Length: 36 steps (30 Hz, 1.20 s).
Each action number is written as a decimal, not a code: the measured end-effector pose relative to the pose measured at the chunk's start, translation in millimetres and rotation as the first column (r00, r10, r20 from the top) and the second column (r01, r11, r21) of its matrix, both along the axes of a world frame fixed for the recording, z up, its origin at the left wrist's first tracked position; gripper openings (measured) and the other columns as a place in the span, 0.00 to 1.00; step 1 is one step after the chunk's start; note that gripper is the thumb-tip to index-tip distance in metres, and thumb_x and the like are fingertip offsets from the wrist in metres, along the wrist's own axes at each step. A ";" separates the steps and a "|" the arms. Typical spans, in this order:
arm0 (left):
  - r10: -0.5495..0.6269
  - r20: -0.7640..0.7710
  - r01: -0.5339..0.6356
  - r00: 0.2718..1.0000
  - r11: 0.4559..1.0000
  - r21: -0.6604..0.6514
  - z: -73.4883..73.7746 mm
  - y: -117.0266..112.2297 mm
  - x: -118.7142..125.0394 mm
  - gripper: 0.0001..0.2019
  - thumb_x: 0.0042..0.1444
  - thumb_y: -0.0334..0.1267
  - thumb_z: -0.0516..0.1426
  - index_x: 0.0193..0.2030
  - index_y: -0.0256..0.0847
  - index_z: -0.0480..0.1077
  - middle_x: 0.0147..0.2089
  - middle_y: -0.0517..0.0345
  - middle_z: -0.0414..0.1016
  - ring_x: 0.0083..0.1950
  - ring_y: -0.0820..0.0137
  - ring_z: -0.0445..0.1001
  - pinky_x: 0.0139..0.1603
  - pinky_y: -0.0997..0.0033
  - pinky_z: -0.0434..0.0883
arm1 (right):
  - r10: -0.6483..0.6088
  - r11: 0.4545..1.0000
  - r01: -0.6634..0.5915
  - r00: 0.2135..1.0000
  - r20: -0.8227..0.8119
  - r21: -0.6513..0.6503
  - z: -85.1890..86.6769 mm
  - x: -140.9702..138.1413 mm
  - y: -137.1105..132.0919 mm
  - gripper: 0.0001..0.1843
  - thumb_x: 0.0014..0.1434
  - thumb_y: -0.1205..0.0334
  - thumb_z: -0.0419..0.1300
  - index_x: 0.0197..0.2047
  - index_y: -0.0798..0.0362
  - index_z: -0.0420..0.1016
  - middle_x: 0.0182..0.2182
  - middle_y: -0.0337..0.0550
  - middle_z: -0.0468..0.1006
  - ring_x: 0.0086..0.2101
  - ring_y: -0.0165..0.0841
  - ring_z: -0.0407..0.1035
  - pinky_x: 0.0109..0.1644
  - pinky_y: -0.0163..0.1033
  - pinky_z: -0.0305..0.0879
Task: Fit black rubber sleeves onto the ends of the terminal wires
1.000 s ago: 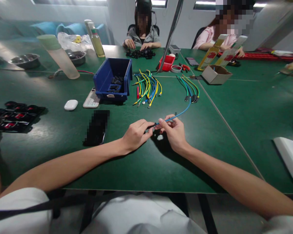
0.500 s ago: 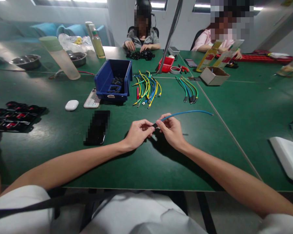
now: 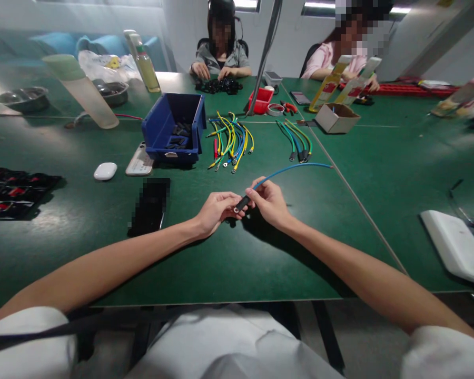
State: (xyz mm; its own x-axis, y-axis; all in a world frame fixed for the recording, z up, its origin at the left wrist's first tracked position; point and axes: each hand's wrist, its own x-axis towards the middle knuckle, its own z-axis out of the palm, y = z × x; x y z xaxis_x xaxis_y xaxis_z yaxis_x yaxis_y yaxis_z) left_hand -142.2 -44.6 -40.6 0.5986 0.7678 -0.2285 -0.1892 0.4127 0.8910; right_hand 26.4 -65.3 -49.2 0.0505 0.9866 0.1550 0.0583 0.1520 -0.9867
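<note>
Left grip (image 3: 214, 211): black sleeve (image 3: 242, 203) | right grip (image 3: 272, 203): blue wire (image 3: 300, 165) (table edge (image 3: 205, 302) well apart)

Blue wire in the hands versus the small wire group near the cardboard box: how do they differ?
The blue wire is held by the left hand and right hand, while the small wire group lies on the table. The blue wire is one colour; the small wire group mixes blue, green and yellow. Both have black sleeves at one end.

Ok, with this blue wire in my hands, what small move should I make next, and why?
Probably lay the blue wire beside the sleeved wires: its black sleeve appears seated near the ring tip, and those also have sleeves at one end.
</note>
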 end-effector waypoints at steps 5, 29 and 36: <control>-0.005 -0.017 0.006 1.000 1.000 0.025 -1.7 0.1 0.4 0.13 0.47 0.39 0.65 0.34 0.31 0.74 0.33 0.52 0.77 0.29 0.74 0.74 0.34 0.73 0.70 | 0.038 0.999 -0.039 0.999 0.018 0.011 -2.8 1.3 1.8 0.16 0.56 0.49 0.63 0.36 0.52 0.64 0.22 0.32 0.68 0.21 0.25 0.64 0.25 0.33 0.59; 0.210 -0.176 -0.093 0.962 0.855 0.510 -1.2 -14.4 -2.1 0.08 0.48 0.37 0.63 0.27 0.35 0.69 0.24 0.58 0.74 0.23 0.75 0.71 0.25 0.77 0.68 | -0.109 0.994 0.105 0.986 -0.128 -0.034 9.0 -11.8 -11.4 0.20 0.42 0.52 0.73 0.31 0.53 0.69 0.20 0.33 0.72 0.19 0.26 0.66 0.23 0.33 0.64; 0.456 -0.040 -0.044 0.889 0.171 0.984 0.6 -13.6 -10.3 0.03 0.48 0.28 0.59 0.26 0.36 0.70 0.23 0.61 0.73 0.22 0.77 0.69 0.26 0.78 0.66 | -0.203 0.977 0.191 0.970 -0.135 -0.099 17.3 -20.9 -25.8 0.22 0.40 0.48 0.73 0.24 0.53 0.68 0.16 0.36 0.72 0.18 0.28 0.67 0.22 0.34 0.63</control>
State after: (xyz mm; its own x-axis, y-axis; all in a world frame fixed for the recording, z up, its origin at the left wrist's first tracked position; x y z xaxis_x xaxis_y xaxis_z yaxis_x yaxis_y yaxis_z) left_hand -152.5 -58.2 -40.1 0.3940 0.6043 0.6925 0.2199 -0.7936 0.5674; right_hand 5.5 -91.1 -31.9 0.2609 0.9642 0.0479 -0.0643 0.0669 -0.9957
